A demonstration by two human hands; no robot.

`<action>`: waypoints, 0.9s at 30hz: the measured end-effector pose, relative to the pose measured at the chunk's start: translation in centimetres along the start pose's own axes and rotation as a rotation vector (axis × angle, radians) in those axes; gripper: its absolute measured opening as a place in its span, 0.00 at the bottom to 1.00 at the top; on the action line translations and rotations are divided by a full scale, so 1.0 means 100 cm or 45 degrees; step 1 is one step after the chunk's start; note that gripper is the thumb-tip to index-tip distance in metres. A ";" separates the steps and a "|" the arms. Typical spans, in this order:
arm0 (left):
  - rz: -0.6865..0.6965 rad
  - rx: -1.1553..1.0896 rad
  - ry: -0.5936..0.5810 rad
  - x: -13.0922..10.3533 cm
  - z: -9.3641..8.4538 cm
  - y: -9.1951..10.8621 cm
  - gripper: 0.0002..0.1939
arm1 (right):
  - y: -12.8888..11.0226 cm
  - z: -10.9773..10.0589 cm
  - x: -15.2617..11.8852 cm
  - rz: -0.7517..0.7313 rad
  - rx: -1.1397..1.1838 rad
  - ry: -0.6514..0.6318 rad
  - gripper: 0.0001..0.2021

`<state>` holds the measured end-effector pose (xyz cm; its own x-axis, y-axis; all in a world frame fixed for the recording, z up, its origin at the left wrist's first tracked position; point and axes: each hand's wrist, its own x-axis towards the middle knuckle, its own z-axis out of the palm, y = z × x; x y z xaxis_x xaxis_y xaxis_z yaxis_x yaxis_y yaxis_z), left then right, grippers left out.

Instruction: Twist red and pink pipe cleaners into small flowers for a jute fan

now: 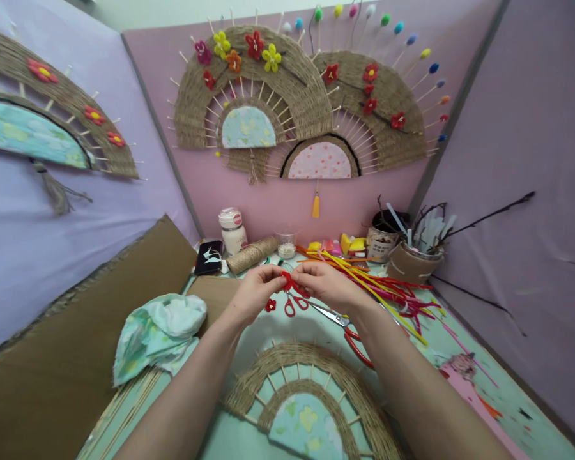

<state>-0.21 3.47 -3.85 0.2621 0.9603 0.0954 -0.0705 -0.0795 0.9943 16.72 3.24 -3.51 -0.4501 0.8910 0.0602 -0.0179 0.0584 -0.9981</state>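
- Pink board (249, 203) stands behind the pale green counter (263, 333).
- Left hand (255, 291) and right hand (329, 289): each grip pinches the red fuzzy piece (286, 279).
- It sits between their fingertips, near small red-handled scissors (290, 309).

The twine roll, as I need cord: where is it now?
In the head view, the twine roll lies at the table's back, left of centre, in front of the white bottle, left of the clear cup and beyond the left hand.

Nearest fan (308, 418) cut off below, red piece (286, 280) perhaps partly covered by fingers (271, 273)
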 end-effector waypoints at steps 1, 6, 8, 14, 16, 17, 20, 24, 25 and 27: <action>0.064 0.077 -0.009 0.000 0.000 0.001 0.02 | 0.001 -0.001 0.000 0.062 0.112 -0.042 0.11; 0.254 0.185 -0.068 -0.001 0.000 0.008 0.02 | 0.000 -0.002 0.000 0.202 0.399 -0.141 0.10; 0.254 0.148 -0.058 -0.001 -0.001 0.008 0.01 | -0.002 -0.001 0.000 0.186 0.424 -0.095 0.10; 0.304 0.098 0.039 0.004 -0.008 -0.002 0.04 | -0.005 0.001 -0.001 0.114 0.312 0.001 0.11; 0.319 0.116 0.050 0.005 -0.008 -0.003 0.04 | -0.002 0.000 0.001 0.046 0.214 -0.003 0.11; 0.323 0.132 0.055 0.005 -0.008 -0.003 0.04 | 0.000 0.000 0.001 0.017 0.187 -0.004 0.10; 0.331 0.140 0.079 0.004 -0.005 -0.003 0.04 | 0.003 -0.002 0.003 -0.024 0.196 0.014 0.09; 0.287 0.028 0.098 0.003 0.000 -0.004 0.06 | 0.002 0.000 0.004 -0.051 0.234 0.052 0.09; 0.264 -0.008 0.102 0.002 0.001 -0.004 0.07 | 0.001 0.002 0.003 -0.063 0.232 0.073 0.09; 0.212 -0.098 0.107 0.002 0.003 -0.004 0.09 | -0.001 0.004 0.003 -0.096 0.211 0.115 0.09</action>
<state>0.12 3.60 -4.26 0.1594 0.9547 0.2511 -0.1804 -0.2219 0.9582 16.21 3.28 -3.39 -0.3598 0.9242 0.1277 -0.1986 0.0578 -0.9784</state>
